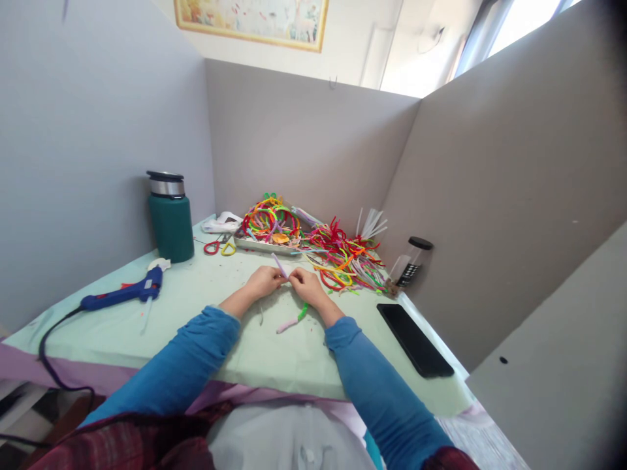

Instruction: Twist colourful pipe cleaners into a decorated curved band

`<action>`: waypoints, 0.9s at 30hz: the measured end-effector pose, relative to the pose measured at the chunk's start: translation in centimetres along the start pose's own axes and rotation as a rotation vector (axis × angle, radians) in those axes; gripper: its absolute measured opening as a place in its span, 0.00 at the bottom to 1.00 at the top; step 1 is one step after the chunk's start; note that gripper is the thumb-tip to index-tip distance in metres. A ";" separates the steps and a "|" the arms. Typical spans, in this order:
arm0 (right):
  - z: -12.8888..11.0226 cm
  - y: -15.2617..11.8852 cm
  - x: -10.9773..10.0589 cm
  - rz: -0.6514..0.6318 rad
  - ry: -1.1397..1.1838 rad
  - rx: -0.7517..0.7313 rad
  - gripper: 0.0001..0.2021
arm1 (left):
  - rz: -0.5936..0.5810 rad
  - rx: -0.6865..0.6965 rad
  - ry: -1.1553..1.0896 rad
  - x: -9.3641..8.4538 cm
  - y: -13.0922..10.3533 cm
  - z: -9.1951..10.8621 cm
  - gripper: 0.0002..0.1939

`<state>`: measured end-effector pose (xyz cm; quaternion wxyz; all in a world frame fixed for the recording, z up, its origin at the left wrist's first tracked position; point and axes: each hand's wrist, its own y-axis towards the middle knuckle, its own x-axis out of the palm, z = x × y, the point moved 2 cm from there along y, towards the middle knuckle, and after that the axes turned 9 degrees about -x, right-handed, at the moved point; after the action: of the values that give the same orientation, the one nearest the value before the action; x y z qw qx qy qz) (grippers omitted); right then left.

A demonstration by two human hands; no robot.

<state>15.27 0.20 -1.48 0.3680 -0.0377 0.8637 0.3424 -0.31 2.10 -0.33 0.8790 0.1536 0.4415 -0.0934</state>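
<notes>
A lilac pipe cleaner (279,264) rises between my hands above the middle of the table. My left hand (265,282) is closed, its fingertips pinching the pipe cleaner near its lower part. From the other side my right hand (304,284) pinches it too, fingertips almost touching those of the left. The lower end is hidden by the fingers. Just below the right hand lies a short fuzzy piece, pale pink at one end and green (302,311) at the other. A thin grey strand (261,316) rests on the cloth under the left hand.
Left, a blue glue gun (122,295) with a cord and a green bottle (171,222). Behind the hands, a metal tray (267,247) and a heap of coloured pipe cleaners (343,254). Right, a black phone (415,341) and a clear jar (410,264). Grey partitions (308,137) enclose the table.
</notes>
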 end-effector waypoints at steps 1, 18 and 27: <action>0.0 0.0 0.0 -0.004 0.000 0.001 0.07 | -0.002 0.003 -0.001 0.0 0.0 0.0 0.17; 0.1 0.0 0.0 -0.027 0.028 0.010 0.06 | -0.007 0.051 0.053 -0.2 -0.2 0.8 0.15; 0.2 0.0 0.1 -0.028 0.016 0.011 0.05 | -0.035 0.057 0.065 -0.3 -0.4 1.0 0.14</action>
<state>15.29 0.33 -1.66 0.3663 -0.0505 0.8678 0.3320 0.18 1.33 0.39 0.8578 0.1739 0.4695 -0.1166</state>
